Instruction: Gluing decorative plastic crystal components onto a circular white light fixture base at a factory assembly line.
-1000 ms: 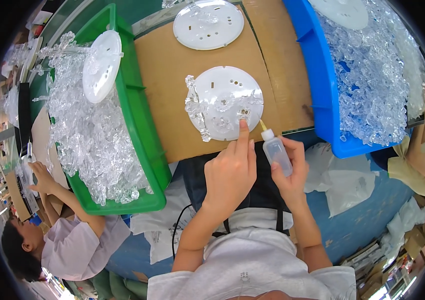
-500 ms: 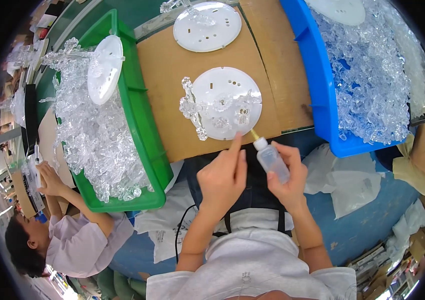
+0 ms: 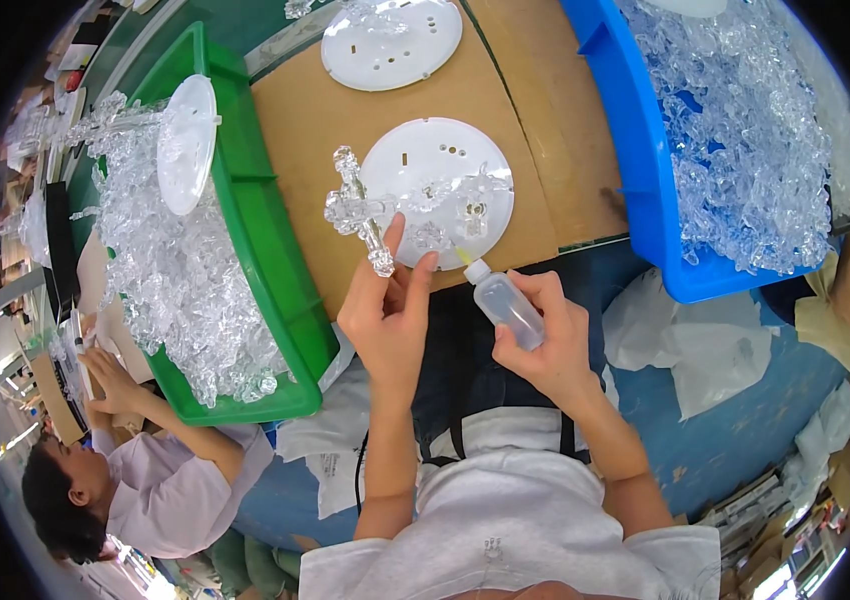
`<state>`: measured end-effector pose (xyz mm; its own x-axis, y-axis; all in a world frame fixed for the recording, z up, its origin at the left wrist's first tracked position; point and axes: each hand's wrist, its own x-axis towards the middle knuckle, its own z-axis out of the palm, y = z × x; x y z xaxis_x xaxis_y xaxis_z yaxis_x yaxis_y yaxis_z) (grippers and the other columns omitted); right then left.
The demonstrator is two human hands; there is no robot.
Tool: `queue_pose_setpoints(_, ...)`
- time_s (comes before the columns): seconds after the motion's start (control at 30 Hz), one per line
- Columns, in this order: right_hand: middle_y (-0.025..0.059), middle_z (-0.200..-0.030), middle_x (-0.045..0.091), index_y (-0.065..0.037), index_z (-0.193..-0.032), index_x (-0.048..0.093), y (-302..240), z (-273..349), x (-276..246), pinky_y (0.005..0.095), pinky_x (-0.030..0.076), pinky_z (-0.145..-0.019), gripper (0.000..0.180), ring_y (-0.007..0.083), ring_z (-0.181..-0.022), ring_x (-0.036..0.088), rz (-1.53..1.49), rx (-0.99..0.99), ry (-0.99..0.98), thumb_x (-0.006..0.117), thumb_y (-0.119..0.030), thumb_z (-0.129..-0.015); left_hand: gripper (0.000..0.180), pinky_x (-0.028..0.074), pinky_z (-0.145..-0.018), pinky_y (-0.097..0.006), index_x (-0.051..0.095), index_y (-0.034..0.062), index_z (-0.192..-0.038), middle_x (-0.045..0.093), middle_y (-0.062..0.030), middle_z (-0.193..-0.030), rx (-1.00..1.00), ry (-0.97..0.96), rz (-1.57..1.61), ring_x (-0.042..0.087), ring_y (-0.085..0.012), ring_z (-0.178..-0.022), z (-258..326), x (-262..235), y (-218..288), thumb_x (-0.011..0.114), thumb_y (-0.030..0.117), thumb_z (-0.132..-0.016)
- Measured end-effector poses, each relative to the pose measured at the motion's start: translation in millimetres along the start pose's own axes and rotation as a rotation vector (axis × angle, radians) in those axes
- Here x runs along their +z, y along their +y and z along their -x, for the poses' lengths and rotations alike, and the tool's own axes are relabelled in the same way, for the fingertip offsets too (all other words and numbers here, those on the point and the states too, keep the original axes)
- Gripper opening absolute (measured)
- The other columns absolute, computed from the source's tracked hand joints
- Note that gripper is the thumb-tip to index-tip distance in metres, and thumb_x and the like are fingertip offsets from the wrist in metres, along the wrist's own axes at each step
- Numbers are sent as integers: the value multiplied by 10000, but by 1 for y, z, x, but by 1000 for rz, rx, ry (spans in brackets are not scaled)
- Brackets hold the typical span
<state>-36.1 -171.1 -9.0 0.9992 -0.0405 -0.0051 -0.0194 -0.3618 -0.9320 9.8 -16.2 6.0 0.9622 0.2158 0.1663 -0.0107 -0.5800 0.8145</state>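
Observation:
A white round plate with small holes lies in front of me on brown cardboard, clear plastic pieces standing on it. At its left side a clear plastic branch-shaped part sticks out past the rim. My left hand is at the plate's near left edge, fingers apart, the index fingertip close to that clear part; whether it touches cannot be made out. In my right hand is a small translucent squeeze bottle with a white cap and a thin yellowish nozzle. The bottle is tilted, its nozzle tip at the plate's near rim.
A green bin full of clear plastic pieces stands left, another white plate resting on it. A blue bin of similar pieces is at right. A further white plate lies beyond. Another person works at far left.
My left hand has moved up and left toward the clear branch part, its fingers spreading. The bottle in my right hand has shifted left, its nozzle reaching the plate's rim. The view has shifted slightly.

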Motion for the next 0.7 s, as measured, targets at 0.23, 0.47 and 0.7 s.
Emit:
queue_pose_setpoints(0.23, 152, -802, 625, -7, -1016, 534, 6, 1, 0, 342, 519, -631, 409, 313, -688, 637, -10, -11, 4, 673, -125, -650, 395, 275, -474, -209, 673, 75, -1131, 453, 30, -630, 4, -51, -21, 344, -46, -530, -4, -1, -5, 727, -12, -750)
queue_pose_setpoints(0.47, 150, -793, 622, -1, -1028, 533, 5, 12, 3, 331, 515, -622, 417, 308, -668, 631, -60, 46, -18, 674, -124, -656, 388, 266, -496, -199, 678, 84, -1129, 445, 48, -638, 38, -45, 9, 336, -38, -558, -6, -1, -11, 728, -4, -754)
queue_pose_setpoints(0.7, 134, -819, 624, 16, -1085, 509, 7, 23, 16, 293, 499, -662, 430, 213, -691, 618, -113, 66, -23, 664, -103, -702, 358, 315, -460, -228, 687, 66, -1094, 456, -6, -649, 33, -61, 17, 376, -67, -524, -7, -3, -10, 721, -27, -751)
